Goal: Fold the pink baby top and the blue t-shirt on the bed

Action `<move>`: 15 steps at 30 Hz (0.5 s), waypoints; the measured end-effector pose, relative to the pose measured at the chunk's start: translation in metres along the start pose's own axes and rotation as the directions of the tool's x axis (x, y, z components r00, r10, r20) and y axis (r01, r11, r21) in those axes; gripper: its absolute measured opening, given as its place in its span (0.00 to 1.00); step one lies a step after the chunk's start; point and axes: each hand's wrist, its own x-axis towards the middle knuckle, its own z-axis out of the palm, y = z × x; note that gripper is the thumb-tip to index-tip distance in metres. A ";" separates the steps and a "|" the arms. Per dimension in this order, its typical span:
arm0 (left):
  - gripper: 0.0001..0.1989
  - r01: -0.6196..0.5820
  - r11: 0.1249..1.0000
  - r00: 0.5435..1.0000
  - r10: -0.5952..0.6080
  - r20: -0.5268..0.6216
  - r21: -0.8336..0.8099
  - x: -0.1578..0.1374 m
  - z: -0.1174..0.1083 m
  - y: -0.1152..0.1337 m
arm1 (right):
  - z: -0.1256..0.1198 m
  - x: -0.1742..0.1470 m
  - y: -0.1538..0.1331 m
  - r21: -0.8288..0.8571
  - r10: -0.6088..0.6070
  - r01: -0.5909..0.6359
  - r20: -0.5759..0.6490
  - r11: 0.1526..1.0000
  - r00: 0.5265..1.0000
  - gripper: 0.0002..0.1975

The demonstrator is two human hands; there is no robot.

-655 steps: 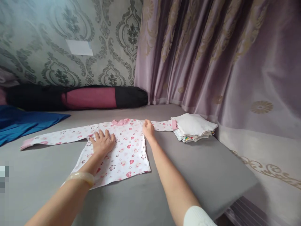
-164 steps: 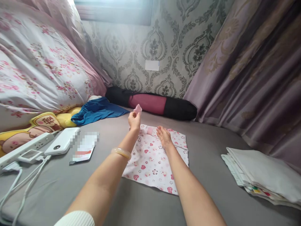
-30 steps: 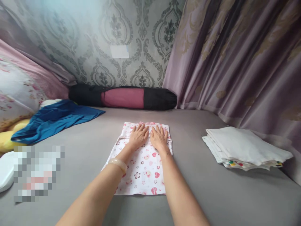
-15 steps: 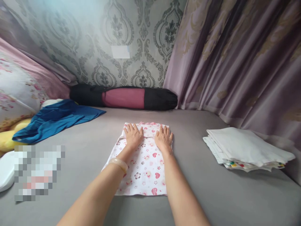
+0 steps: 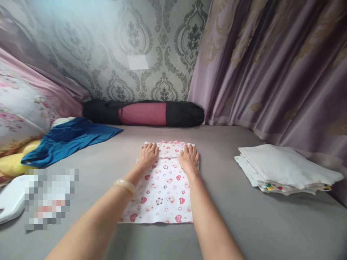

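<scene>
A folded white cloth (image 5: 168, 184) printed with red hearts and flowers lies on the grey bed sheet in front of me. Its far end is turned over into a flap, and pink frill shows along the far edge. My left hand (image 5: 148, 154), with a pale bangle on its wrist, rests flat on the flap's left side, fingers stretched out. On the right side of the same flap lies my right hand (image 5: 189, 157), palm down with fingers spread. Neither hand grips the cloth.
At right sits a stack of folded white cloths (image 5: 287, 166). A blue cloth (image 5: 67, 139) lies at left beside a yellow plush item (image 5: 13, 159), with a white object (image 5: 11, 196) and a blurred-out packet nearer. A black and maroon roll bag (image 5: 143, 113) lies along the wall.
My left hand has slid left across the flap toward the cloth's left edge. My right hand stays in about the same place.
</scene>
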 end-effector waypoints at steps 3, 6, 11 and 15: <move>0.25 -0.010 1.000 0.998 0.012 0.064 -0.024 -0.001 0.003 -0.009 | 0.001 0.001 0.000 -0.006 0.003 -0.003 0.012 1.000 1.000 0.27; 0.28 0.030 0.999 0.989 -0.027 0.144 -0.020 0.001 0.007 -0.012 | 0.003 0.002 0.001 -0.009 0.005 -0.005 0.019 1.000 1.000 0.27; 0.30 0.026 0.999 0.989 -0.023 0.146 -0.024 0.001 0.010 -0.012 | 0.001 0.002 0.001 0.011 0.002 -0.003 0.007 1.000 1.000 0.27; 0.29 0.028 0.999 1.000 -0.029 -0.005 -0.027 -0.003 0.010 -0.010 | -0.003 0.002 0.002 0.046 0.016 -0.016 0.012 0.999 1.000 0.27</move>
